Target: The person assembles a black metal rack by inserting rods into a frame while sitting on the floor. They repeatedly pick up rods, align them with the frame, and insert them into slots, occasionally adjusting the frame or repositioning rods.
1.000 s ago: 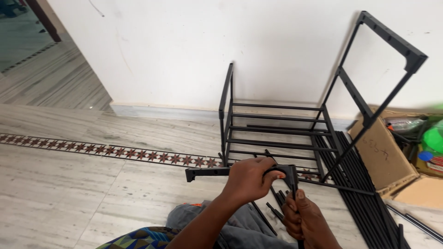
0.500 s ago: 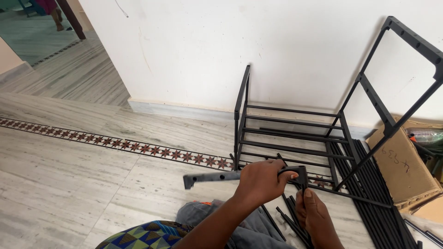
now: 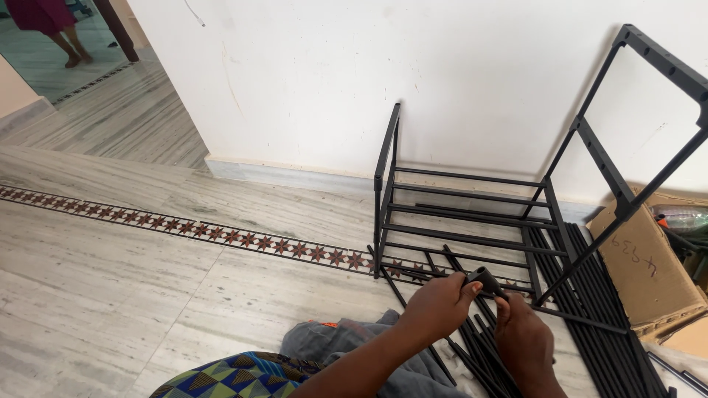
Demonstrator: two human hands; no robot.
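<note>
Connector [image 3: 483, 279] pinched between left hand [image 3: 435, 306] and right hand [image 3: 522, 340], both closed on it; loose rods [image 3: 479, 354] lie just below.

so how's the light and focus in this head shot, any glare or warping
Head view: soft, even daylight, no harsh glare; the black rack frame casts faint shadows on the white wall. Focus is sharp on both hands, left hand and right hand, with no motion blur. Wide-angle lens bends the floor lines slightly near the edges.
</note>
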